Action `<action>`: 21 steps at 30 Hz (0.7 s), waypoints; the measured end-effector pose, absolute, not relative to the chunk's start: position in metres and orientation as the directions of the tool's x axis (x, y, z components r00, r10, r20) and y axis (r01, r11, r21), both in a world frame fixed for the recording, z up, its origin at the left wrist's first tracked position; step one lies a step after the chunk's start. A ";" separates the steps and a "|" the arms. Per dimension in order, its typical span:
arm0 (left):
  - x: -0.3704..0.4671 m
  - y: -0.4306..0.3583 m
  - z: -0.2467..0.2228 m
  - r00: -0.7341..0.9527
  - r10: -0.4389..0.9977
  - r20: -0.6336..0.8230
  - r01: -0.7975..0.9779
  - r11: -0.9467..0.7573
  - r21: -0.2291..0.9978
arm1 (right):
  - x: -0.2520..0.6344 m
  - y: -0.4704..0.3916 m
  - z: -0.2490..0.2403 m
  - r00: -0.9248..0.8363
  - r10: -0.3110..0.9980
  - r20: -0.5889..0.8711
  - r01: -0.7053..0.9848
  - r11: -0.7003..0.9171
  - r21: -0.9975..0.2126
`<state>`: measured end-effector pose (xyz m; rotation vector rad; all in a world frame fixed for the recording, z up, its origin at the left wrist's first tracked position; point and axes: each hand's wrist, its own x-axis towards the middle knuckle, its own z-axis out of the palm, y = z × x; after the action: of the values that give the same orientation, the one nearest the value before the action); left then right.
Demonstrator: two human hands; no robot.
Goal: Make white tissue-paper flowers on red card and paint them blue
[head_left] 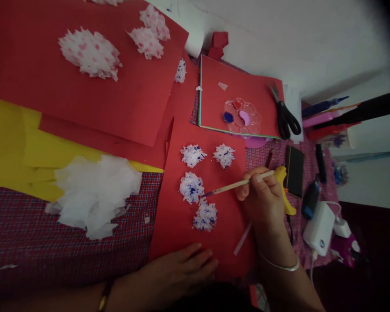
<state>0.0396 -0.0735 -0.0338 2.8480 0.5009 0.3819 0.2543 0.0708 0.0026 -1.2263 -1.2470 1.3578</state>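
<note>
My right hand (263, 195) grips a thin wooden paintbrush (234, 186). Its tip touches the edge of a white tissue flower dabbed with blue (191, 187). That flower lies on a red paper sheet (182, 225) with several more blue-speckled flowers, such as one (205, 215) just below the brush tip. My left hand (182, 268) rests flat, fingers together, on the near edge of the same sheet, holding nothing.
A clear paint palette (242, 116) and black scissors (284, 115) sit on a red pad at the back. A pile of white tissue (95, 195) lies left on yellow paper. A yellow glue gun (284, 190), a white charger (320, 227) and pens lie right.
</note>
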 end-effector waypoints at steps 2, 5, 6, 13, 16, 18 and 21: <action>0.040 -0.074 -0.034 0.903 0.367 0.222 0.307 -0.914 0.265 | 0.254 0.068 0.000 -0.158 0.981 -0.112 0.049 -0.105 -0.993; 0.040 -0.074 -0.035 0.909 0.360 0.210 0.303 -0.916 0.262 | 0.255 0.070 -0.003 -0.139 0.987 -0.082 0.091 -0.070 -0.993; 0.040 -0.074 -0.035 0.912 0.357 0.202 0.301 -0.917 0.261 | 0.256 0.072 -0.003 -0.114 0.991 -0.067 0.090 -0.057 -0.994; 0.040 -0.074 -0.035 0.910 0.360 0.206 0.303 -0.916 0.263 | 0.254 0.066 0.001 -0.168 0.981 -0.102 0.098 -0.086 -0.991; 0.041 -0.073 -0.036 0.907 0.362 0.217 0.302 -0.916 0.266 | 0.254 0.068 -0.002 -0.174 0.981 -0.091 0.137 -0.067 -0.988; 0.040 -0.073 -0.036 0.904 0.365 0.225 0.301 -0.914 0.273 | 0.257 0.074 -0.003 -0.096 0.993 -0.070 0.116 -0.058 -0.992; 0.040 -0.074 -0.036 0.908 0.361 0.211 0.300 -0.914 0.274 | 0.258 0.078 0.001 -0.014 0.998 -0.056 0.041 -0.055 -0.998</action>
<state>0.0398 -0.0744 -0.0365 2.8360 0.4986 0.3793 0.2581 0.0776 0.0006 -1.2734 -1.2238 1.2417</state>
